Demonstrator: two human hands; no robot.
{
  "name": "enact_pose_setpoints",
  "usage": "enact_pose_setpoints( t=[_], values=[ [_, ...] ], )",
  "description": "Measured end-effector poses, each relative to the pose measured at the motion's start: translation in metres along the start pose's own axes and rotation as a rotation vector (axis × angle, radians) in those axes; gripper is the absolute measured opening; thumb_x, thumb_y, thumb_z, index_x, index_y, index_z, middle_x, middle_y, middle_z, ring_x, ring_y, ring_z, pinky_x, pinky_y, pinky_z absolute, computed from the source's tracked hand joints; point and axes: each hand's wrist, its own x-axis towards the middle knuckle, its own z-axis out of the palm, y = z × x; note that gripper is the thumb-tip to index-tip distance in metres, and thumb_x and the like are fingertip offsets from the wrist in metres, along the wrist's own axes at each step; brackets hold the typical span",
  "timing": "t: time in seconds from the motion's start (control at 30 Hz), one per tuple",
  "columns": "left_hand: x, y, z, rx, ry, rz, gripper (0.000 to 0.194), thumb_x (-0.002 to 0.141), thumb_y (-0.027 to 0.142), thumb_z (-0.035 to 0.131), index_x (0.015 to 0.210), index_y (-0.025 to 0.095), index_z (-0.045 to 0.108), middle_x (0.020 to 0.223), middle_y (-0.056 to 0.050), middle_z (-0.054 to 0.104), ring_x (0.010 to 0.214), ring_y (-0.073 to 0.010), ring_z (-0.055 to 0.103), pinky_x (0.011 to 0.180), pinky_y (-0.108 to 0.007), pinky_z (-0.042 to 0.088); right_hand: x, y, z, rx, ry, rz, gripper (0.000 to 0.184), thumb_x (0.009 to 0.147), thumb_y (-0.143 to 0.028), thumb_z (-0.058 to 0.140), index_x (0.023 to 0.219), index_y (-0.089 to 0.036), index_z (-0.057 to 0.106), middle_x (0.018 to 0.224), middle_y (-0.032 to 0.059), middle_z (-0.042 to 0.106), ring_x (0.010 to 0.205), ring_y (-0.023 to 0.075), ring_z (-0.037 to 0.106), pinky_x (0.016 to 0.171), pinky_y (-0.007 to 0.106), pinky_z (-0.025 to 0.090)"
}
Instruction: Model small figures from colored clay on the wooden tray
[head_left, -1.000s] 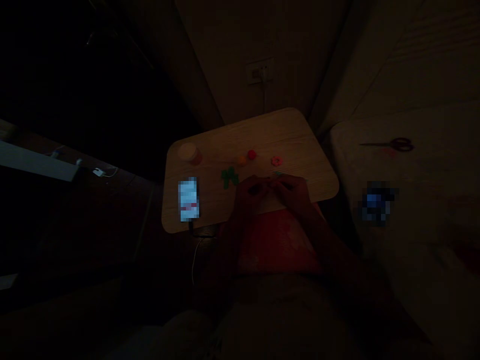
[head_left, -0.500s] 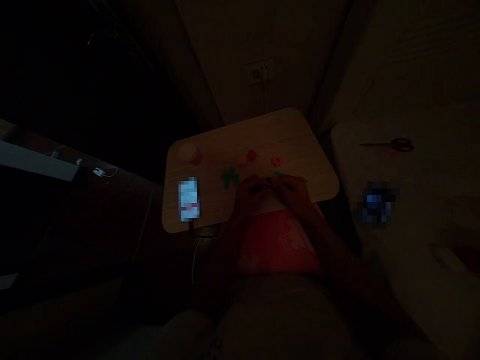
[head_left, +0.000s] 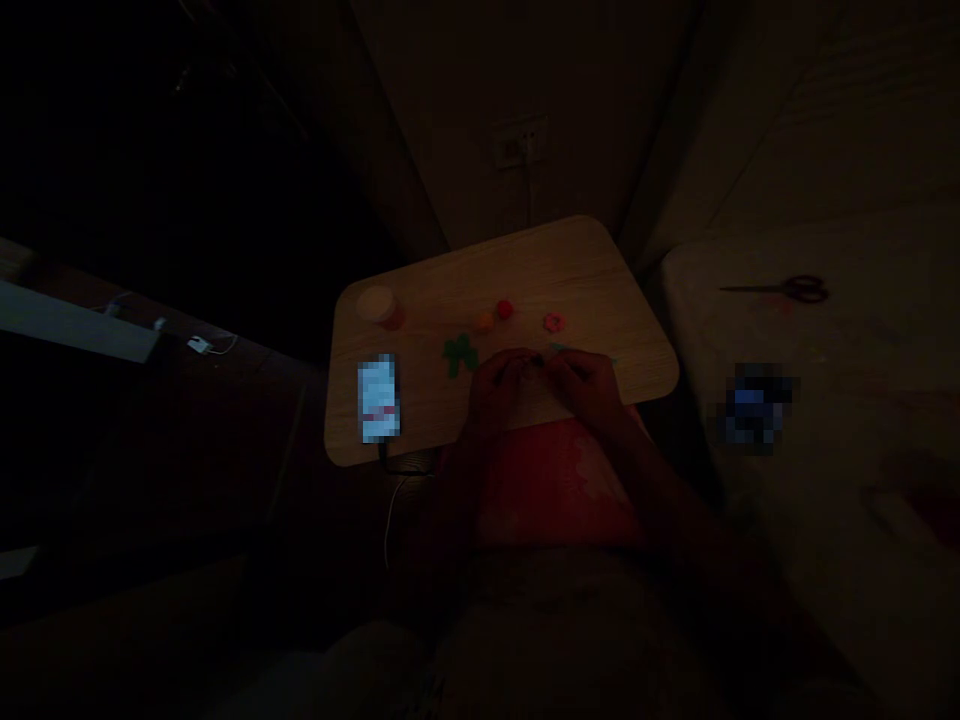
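Head view, very dim: I judge a slip of the fingertips could drop the small dark piece — or the right hand could nudge the teal sliver beside it. The piece looks tiny, its shape unclear, between the left hand's and right hand's bent fingers, over the wooden table — which hand pinches it, I cannot tell.

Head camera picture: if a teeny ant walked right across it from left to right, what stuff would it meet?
Small white plug → glowing screen → green shape → orange blob → red blob → pink ring → scissors
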Motion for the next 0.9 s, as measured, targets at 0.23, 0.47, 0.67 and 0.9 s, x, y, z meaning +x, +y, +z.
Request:
enact_pose_setpoints(
  t=[0.23, 0.47, 0.67, 0.9],
  values=[
    [-0.0007, 0.0045, 0.0013, -0.001, 0.006, 0.018, 0.018, 0.09, 0.024, 0.063, 0.101, 0.021, 0.076, 0.1, -0.007, 0.078, 0.096, -0.0198, 0.071, 0.091, -0.033, 0.054, -0.0003, 0.0011, 0.0014, 0.016, 0.004, 0.009, 0.032, 0.086, -0.044, 0.066, 0.068, -0.018, 0.073, 0.061, 0.0007, 0.065, 0.057, 0.0139, 0.056, 0.054, 0.026, 0.043],
    [-0.0001, -0.0014, 0.0024, -0.001, 0.044, -0.03, 0.014, 0.088, 0.022, 0.064, 0.094, 0.019, 0.077, 0.098, -0.007, 0.078, 0.095, -0.0186, 0.071, 0.09, -0.032, 0.054, 0.0004, 0.002, 0.0005, -0.01, 0.004, -0.007, 0.033, 0.087, -0.045, 0.065, 0.07, -0.019, 0.074, 0.064, 0.0014, 0.067, 0.059, 0.0151, 0.058, 0.055, 0.027, 0.044],
    [0.0002, -0.0005, 0.0018, 0.024, 0.044, -0.008, 0.007, 0.08, 0.024, 0.076, 0.084, 0.018, 0.075, 0.085, -0.003, 0.075, 0.077, -0.0146, 0.065, 0.074, -0.026, 0.05, 0.0005, -0.0014, 0.0004, -0.029, 0.006, 0.001, 0.036, 0.086, -0.046, 0.064, 0.064, -0.018, 0.071, 0.06, 0.0013, 0.064, 0.057, 0.0143, 0.054, 0.055, 0.027, 0.043],
    [0.0011, -0.0042, 0.0, 0.08, 0.012, 0.068, 0.02, 0.079, 0.035, 0.078, 0.075, 0.017, 0.071, 0.076, -0.001, 0.067, 0.069, -0.0127, 0.055, 0.066, -0.026, 0.043, -0.0005, -0.0027, 0.0006, 0.015, 0.001, 0.023, 0.032, 0.086, -0.043, 0.065, 0.067, -0.018, 0.07, 0.059, -0.0003, 0.061, 0.056, 0.0128, 0.051, 0.054, 0.025, 0.04]
  ],
)
